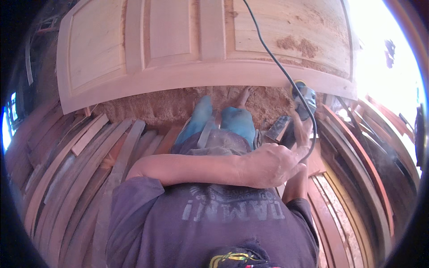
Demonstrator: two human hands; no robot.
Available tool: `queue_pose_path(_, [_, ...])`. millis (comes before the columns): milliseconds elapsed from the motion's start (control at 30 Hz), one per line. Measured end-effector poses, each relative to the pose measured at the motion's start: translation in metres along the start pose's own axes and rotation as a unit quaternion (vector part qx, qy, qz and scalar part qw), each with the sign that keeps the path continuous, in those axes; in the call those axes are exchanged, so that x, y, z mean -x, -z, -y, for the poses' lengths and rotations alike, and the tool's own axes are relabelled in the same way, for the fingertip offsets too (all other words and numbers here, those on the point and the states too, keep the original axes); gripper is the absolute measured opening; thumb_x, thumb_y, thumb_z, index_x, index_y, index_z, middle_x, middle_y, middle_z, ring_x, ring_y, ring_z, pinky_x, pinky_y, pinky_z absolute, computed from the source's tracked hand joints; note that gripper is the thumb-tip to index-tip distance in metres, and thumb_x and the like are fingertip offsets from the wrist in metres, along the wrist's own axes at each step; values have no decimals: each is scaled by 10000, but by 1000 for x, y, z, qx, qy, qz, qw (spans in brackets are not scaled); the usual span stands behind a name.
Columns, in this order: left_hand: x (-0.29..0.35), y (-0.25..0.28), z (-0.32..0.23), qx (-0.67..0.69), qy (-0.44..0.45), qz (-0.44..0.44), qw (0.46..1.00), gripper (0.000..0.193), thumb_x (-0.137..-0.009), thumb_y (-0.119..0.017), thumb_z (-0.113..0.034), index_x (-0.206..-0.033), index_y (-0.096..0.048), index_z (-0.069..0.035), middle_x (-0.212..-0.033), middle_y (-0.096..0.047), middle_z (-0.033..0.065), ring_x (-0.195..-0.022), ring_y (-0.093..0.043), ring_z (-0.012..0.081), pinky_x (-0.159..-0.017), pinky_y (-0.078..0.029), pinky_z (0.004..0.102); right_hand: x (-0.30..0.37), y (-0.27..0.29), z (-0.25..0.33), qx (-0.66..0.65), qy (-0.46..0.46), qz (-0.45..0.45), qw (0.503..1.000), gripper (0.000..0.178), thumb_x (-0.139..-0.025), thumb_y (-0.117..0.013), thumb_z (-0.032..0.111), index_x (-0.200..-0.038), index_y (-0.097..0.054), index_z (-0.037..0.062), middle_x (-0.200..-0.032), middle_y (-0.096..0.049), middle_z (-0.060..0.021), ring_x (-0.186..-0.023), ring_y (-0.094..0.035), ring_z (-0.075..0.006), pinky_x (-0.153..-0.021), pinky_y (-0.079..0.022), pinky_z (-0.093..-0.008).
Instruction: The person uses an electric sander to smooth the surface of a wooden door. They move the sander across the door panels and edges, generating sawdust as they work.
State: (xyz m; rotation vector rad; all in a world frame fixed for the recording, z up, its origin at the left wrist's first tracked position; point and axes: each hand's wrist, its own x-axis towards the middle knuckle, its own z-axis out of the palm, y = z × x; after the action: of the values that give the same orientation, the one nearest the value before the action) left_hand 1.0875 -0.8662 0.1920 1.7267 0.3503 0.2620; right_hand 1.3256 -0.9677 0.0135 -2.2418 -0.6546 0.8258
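Across the far side lies a panelled wooden door (178, 73), its recessed panels dusted with sawdust. My right hand (303, 128) is wrapped round a small angle grinder (306, 96) with a yellow-edged disc. That disc is at the door's near edge, toward the right; whether it touches is unclear. A dark power cord (272, 44) runs down over the door, past the grinder, to beside my hands. My left forearm crosses in front of my body. The left hand (270, 165) is closed beside my right wrist, at the cord's lower bend; what its fingers grip is hidden.
Long wooden boards (73, 187) lie in rows on my left, and more planks (357, 165) lie on my right. Sawdust (152, 107) covers the ground under the door's near edge, around my feet. Bright light comes from the far right.
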Motion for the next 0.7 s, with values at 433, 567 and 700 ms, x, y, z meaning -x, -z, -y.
queue_pose_path(433, [117, 74, -1, 41, 16, -23, 999, 517, -1160, -574, -292, -1446, -520, 136, -818, -738, 286, -812, -772, 494, -731, -614, 544, 116, -323, 198, 156, 220, 325, 907, 612, -868, -829, 309, -1304, -571, -34, -1167, -756, -321, -1122, -735, -531, -976, -590, -606])
queue_pose_path(567, [137, 92, 2, 28, 28, -19, 999, 587, -1174, -547, -310, -1527, -474, 153, -815, -736, 288, -806, -772, 483, -745, -614, 538, 129, -352, 212, 181, 223, 308, 907, 554, -877, -802, 281, -1256, -553, -37, -1139, -747, -331, -1105, -732, -547, -967, -583, -623])
queue_pose_path(700, [145, 103, 3, 44, 40, -3, 998, 566, -1180, -536, -300, -1516, -498, 153, -812, -738, 281, -799, -775, 466, -752, -615, 534, 129, -317, 204, 200, 198, 273, 920, 555, -874, -791, 278, -1263, -554, -40, -1125, -749, -331, -1075, -729, -561, -941, -581, -630])
